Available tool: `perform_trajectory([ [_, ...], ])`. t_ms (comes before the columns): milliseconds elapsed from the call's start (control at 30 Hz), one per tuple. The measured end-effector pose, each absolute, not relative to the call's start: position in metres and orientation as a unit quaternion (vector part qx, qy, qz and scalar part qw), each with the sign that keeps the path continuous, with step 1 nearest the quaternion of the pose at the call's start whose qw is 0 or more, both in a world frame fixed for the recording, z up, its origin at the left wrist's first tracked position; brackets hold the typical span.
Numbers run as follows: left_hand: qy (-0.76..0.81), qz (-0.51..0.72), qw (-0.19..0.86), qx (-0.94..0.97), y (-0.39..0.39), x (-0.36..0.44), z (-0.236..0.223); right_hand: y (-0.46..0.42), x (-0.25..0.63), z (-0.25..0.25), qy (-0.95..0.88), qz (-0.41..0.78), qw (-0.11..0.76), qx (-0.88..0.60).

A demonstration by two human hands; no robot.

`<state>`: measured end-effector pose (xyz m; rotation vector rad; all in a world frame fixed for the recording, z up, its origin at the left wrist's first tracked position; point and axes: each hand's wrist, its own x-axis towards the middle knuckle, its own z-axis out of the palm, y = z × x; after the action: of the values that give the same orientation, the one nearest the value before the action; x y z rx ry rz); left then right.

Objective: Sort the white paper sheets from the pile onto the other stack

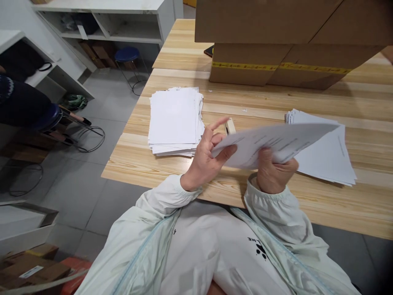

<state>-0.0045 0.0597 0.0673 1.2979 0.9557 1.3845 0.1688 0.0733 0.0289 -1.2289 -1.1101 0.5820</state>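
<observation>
Printed paper (254, 141) is held up at a tilt over the table's near edge; whether it is one sheet or a few I cannot tell. My left hand (207, 157) pinches its left end, thumb on the near face and index finger stretched out. My right hand (274, 170) grips the lower right edge with the thumb in front. Just behind the paper a small beige object with a dark slot (229, 126) is partly hidden. To the left lies a thick, uneven paper stack (174, 119); to the right another stack (325, 153) is partly covered by the held paper.
Large cardboard boxes (248, 61) with yellow tape stand at the back of the wooden table (129, 164). A dark flat object (209, 51) lies beside them. On the left are a blue stool (127, 54), white shelves (129, 30) and a seated person (21, 102).
</observation>
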Motion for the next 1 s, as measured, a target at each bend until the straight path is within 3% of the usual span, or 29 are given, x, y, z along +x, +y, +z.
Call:
perform_trajectory([
  [100, 0.405, 0.574, 0.450, 0.551, 0.052, 0.000, 0.062, 0.070, 0.190, 0.042, -0.489, 0.183, 0.591, -0.615],
  [167, 0.425, 0.527, 0.467, 0.569, 0.046, -0.001, 0.053, 0.068, 0.209, 0.041, -0.529, 0.242, 0.482, -0.656],
  [300, 0.425, 0.342, 0.675, 0.496, 0.042, -0.004, 0.035, 0.065, 0.240, 0.015, -0.530, 0.367, 0.351, -0.679],
  [367, 0.413, 0.265, 0.762, 0.422, 0.046, -0.001, 0.029, 0.066, 0.249, -0.001, -0.523, 0.379, 0.338, -0.684],
  [433, 0.415, 0.243, 0.786, 0.388, 0.052, 0.004, 0.026, 0.069, 0.253, -0.012, -0.516, 0.375, 0.332, -0.695],
  [667, 0.445, 0.252, 0.783, 0.355, 0.065, 0.016, 0.021, 0.079, 0.260, -0.016, -0.496, 0.379, 0.337, -0.704],
  [1000, 0.464, 0.248, 0.779, 0.341, 0.069, 0.020, 0.024, 0.080, 0.263, -0.009, -0.544, 0.348, 0.280, -0.710],
])
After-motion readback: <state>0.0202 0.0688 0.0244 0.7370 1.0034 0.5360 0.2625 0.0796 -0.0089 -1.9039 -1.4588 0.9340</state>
